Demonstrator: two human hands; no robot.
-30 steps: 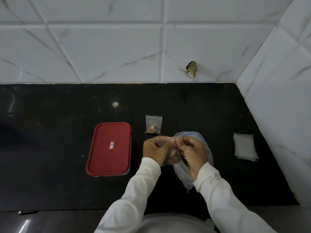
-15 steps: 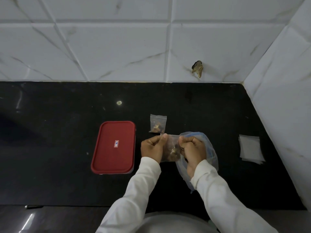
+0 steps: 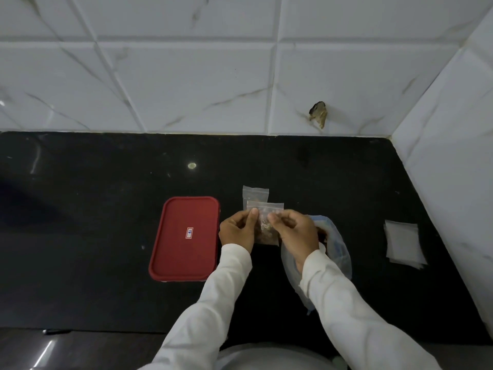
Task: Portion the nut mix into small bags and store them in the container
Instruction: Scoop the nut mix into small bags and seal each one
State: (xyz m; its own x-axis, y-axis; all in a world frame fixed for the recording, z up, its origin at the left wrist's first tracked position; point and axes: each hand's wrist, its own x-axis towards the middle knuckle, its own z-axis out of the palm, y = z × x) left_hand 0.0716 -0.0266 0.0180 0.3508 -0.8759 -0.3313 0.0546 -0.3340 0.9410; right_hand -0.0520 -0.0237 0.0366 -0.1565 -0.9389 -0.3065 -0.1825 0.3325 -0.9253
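Left grip (image 3: 238, 228) and right grip (image 3: 294, 231) pinch small bag (image 3: 265, 225) upright between them.

A glossy black table (image 3: 106, 236) meets white marble-veined wall tiles (image 3: 186, 84). One tile has a chipped hole (image 3: 318, 116), possibly holding debris.

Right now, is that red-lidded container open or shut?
Shut. The red lid lies flat over the container on the black counter, with no gap showing. Whether it's snapped tight, I cannot tell.
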